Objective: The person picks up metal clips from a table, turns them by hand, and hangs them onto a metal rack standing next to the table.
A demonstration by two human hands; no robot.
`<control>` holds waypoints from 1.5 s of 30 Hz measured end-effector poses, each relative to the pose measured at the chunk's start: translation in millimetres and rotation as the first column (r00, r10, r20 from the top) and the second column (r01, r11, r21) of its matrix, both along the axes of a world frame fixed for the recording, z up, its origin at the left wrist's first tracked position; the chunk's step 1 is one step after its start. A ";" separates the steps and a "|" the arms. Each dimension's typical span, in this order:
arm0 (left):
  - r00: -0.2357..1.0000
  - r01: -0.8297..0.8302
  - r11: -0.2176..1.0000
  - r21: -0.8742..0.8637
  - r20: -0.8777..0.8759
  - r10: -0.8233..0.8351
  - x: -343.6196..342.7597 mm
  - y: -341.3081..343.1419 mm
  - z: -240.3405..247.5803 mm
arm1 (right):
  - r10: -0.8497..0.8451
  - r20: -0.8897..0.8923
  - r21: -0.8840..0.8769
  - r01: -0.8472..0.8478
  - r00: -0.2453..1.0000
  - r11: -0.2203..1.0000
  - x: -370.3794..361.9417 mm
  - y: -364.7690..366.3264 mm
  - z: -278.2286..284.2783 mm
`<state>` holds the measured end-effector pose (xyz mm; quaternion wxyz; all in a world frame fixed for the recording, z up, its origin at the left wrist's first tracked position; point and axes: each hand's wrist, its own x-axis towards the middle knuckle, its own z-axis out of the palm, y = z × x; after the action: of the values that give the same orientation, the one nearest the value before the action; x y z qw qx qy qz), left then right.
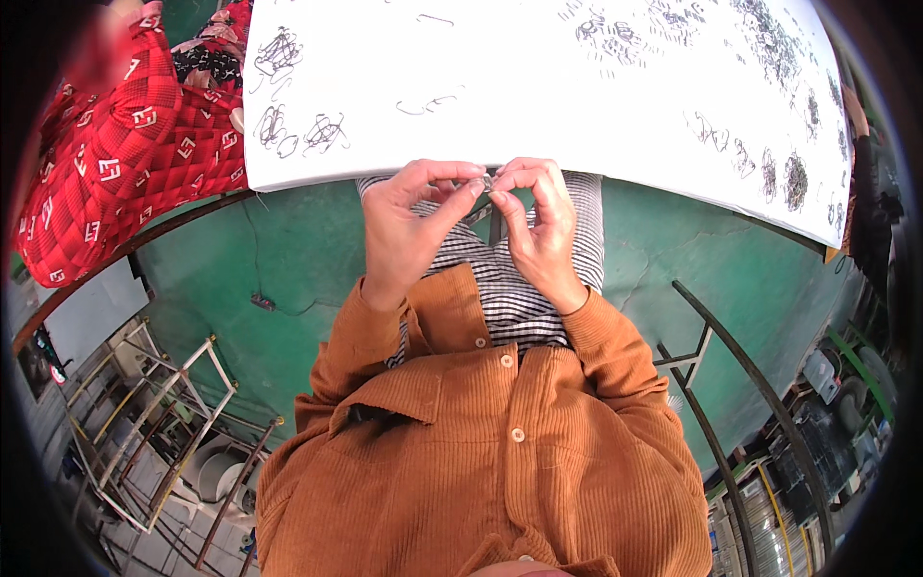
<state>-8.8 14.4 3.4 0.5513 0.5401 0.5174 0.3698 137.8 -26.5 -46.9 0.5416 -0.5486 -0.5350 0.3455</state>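
Just off the near edge of a white-covered table (519,115), my two hands meet fingertip to fingertip above my lap. My left hand (406,231) is closed in a pinch of thumb and forefinger. Opposite it, my right hand (544,226) also pinches, with its fingers curled. Between the fingertips shows a small grey piece (487,182), too small and too covered to name. Thin dark curved pieces (430,103) lie on the table beyond my hands. Tangled bunches of them (325,133) sit at the left, and many short pieces (615,40) are spread at the far right.
At the left, a person in red patterned clothing (144,144) sits by the table. More small bunches (795,181) line its right side. A metal frame (168,413) stands lower left and dark bars (745,365) lower right. A cable (261,301) lies on the green floor.
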 end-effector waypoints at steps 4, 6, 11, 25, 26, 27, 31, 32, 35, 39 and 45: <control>0.996 0.032 0.977 0.212 -0.086 -0.014 -6.2 -6.3 2.3 | 0.006 0.057 0.072 -0.010 0.998 0.997 0.7 -0.2 2.8; 0.993 0.040 0.948 0.317 -0.116 -0.003 -8.5 -9.5 5.2 | -0.106 0.089 0.124 0.094 0.990 0.988 7.4 15.2 5.8; 0.994 0.062 0.939 0.339 -0.108 -0.027 -12.5 -16.5 3.4 | -0.082 0.374 0.181 0.014 0.924 0.983 10.5 146.6 -5.3; 0.996 -0.084 0.985 0.148 0.042 0.079 -25.1 -41.2 -36.0 | 0.230 0.340 -0.113 -0.203 0.912 0.973 25.5 75.6 18.3; 0.995 -0.089 0.985 0.148 0.047 0.083 -25.6 -41.2 -37.8 | 0.207 0.234 -0.207 -0.160 0.950 0.965 26.1 59.2 24.7; 0.995 -0.094 0.985 0.148 0.053 0.087 -26.0 -41.4 -39.4 | 0.196 0.105 -0.278 -0.161 0.975 0.947 26.6 45.6 25.0; 0.984 -0.121 0.992 0.040 0.138 0.115 -22.0 -42.6 -41.0 | 0.092 -0.400 -0.356 -0.247 0.912 0.901 21.9 3.6 16.7; 0.978 -0.135 0.991 -0.003 0.161 0.134 -19.5 -42.9 -39.0 | 0.082 -0.424 -0.381 -0.259 0.902 0.887 19.8 -1.6 15.7; 0.981 -0.133 0.991 0.016 0.147 0.129 -14.9 -42.4 -36.0 | 0.168 -0.442 -0.279 -0.313 0.881 0.908 13.2 -2.5 9.1; 0.978 -0.162 0.982 0.097 0.147 0.147 -2.2 -41.0 -29.4 | 0.169 -0.355 -0.223 -0.259 0.919 0.940 13.0 1.2 3.7; 0.985 -0.157 0.971 0.181 0.102 0.140 0.7 -40.9 -27.2 | 0.189 -0.352 -0.133 -0.249 0.916 0.959 13.2 2.3 1.8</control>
<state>-8.1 -26.5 -23.8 0.4909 0.5327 0.4942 0.4806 151.0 -24.2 -45.1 0.5323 -0.4633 -0.4606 0.5384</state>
